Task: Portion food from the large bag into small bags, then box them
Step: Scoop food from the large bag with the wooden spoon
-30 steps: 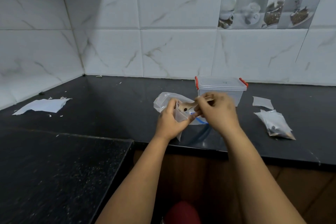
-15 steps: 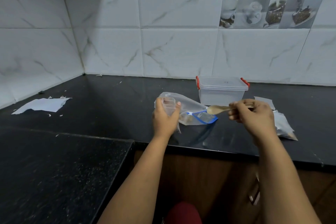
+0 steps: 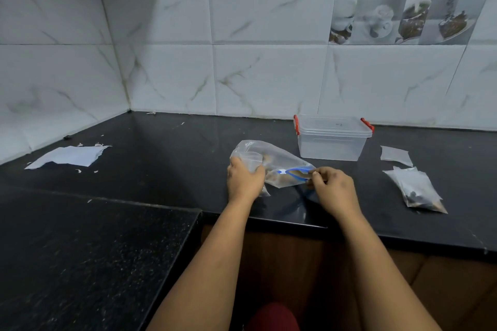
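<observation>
- The large bag [image 3: 271,166] lies on the desk [image 3: 161,158] with its long axis running left to right, its blue-zippered mouth toward the right hand [image 3: 332,187].
- The left hand [image 3: 246,180] curls round a small bag [image 3: 251,160], held upright against the large bag's left end.
- The right hand pinches at the mouth; whether a spoon is in its fingers cannot be told.
- The lidded box [image 3: 332,138] stands behind, filled bags [image 3: 414,189] to the right.

Black granite countertop [image 3: 166,148] wrapping the corner, white marble-look wall tiles [image 3: 269,78] backing it, printed cup-and-dessert tiles [image 3: 403,0] sitting at 1 o'clock, brown cabinet front [image 3: 443,282] showing below.
</observation>
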